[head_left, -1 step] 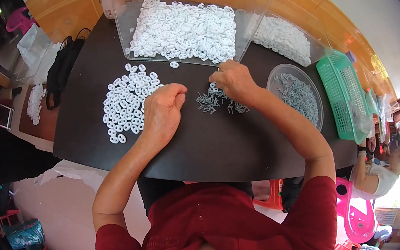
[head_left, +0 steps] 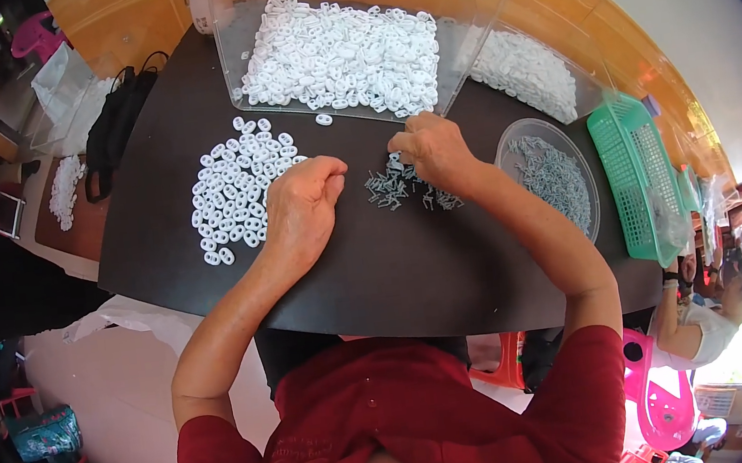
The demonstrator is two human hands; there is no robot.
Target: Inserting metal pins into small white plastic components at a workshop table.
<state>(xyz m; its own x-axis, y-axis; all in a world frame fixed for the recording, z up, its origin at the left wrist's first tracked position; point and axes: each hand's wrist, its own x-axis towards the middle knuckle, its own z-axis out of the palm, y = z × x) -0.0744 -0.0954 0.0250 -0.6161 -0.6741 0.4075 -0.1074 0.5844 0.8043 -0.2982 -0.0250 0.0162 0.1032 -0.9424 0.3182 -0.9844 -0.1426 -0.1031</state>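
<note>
My left hand (head_left: 302, 204) is closed at the right edge of a loose spread of white oval plastic pieces (head_left: 229, 193), each with two holes. Its thumb and fingers are pressed together, and whatever they may hold is hidden. Over a small heap of grey screws (head_left: 387, 189), my right hand (head_left: 437, 153) pinches with its fingertips down. One white oval piece (head_left: 395, 160) shows at those fingertips, partly covered by them. Both hands hover low over the dark table (head_left: 376, 277), apart from each other.
Behind the hands stands a clear bin (head_left: 337, 57) heaped with white pieces. Another clear container (head_left: 525, 72) of white pieces is at the back right. A round tub (head_left: 553, 179) of grey screws and a green basket (head_left: 634, 174) line the right side. A person (head_left: 710, 312) sits beyond.
</note>
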